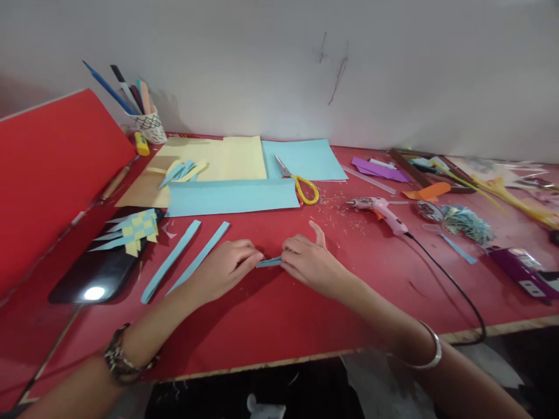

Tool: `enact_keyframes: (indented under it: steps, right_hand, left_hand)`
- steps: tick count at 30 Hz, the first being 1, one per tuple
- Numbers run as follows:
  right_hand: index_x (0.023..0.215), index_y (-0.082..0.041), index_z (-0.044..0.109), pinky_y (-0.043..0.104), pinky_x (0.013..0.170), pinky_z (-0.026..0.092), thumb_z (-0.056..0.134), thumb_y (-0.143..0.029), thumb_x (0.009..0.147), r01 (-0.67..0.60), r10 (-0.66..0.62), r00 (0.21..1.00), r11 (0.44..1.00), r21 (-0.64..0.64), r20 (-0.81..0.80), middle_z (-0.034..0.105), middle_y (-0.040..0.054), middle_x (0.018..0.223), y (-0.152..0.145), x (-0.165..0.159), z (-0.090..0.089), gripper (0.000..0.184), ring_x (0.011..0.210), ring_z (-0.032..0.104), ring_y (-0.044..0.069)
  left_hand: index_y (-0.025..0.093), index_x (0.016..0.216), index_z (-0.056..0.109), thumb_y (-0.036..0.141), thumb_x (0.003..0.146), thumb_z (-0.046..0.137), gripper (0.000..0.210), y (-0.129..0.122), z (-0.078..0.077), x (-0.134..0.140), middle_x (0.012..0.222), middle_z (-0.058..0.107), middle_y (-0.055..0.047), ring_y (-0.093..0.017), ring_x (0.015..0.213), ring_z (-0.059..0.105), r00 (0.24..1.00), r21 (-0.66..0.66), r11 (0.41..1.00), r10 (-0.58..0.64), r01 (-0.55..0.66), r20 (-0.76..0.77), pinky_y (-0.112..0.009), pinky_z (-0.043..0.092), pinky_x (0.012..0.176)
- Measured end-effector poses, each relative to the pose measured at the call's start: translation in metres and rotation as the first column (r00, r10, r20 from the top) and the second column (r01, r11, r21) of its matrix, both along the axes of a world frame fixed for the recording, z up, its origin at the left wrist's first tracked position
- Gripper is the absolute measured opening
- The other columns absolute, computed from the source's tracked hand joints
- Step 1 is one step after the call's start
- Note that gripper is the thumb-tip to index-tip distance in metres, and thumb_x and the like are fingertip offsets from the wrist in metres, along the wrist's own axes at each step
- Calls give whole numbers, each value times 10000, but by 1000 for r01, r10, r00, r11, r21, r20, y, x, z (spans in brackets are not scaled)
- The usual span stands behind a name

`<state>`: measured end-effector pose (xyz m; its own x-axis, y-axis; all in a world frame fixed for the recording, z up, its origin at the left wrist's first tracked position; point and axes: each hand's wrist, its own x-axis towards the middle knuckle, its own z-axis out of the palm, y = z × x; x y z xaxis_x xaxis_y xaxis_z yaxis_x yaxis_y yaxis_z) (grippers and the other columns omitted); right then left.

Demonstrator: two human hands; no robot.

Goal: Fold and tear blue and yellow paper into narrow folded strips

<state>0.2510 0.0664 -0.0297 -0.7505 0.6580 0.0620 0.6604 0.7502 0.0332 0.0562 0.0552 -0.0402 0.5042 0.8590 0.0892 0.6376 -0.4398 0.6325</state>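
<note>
Between my two hands a light-blue paper strip lies low over the red table, and only its middle shows. My left hand is closed on one end, fingers pressed down. My right hand grips the other end, its thumb raised away from the fingers. Just left of my left hand lie a thin blue paper strip and a wider folded blue strip. A woven blue and yellow paper piece rests on a black phone.
Behind my hands are a folded blue sheet, yellow-handled scissors and yellow paper. On the right sit a pink glue gun with its cord, a paper tassel bundle and a purple device. A pen cup stands back left.
</note>
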Motion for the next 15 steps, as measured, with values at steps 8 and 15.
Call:
enact_keyframes:
  steps: [8, 15]
  right_hand:
    - [719, -197, 589, 453, 987, 40, 474, -230, 845, -26, 26, 1000, 999, 27, 9, 570, -4, 809, 3, -2, -3, 174, 780, 480, 144]
    - [744, -185, 596, 445, 950, 136, 474, -241, 848, -21, 23, 999, 999, -44, 36, 570, 15, 818, 6, -4, -1, 170, 808, 481, 162]
  left_hand:
    - [179, 852, 620, 322, 787, 503, 196, -2, -9, 1, 743, 641, -21, -134, 652, 550, 996, 66, 998, 17, -12, -83, -248, 394, 617]
    - [162, 823, 616, 249, 795, 498, 150, -1, -9, 2, 757, 634, -28, -132, 669, 548, 998, 49, 999, -9, 12, -58, -235, 389, 603]
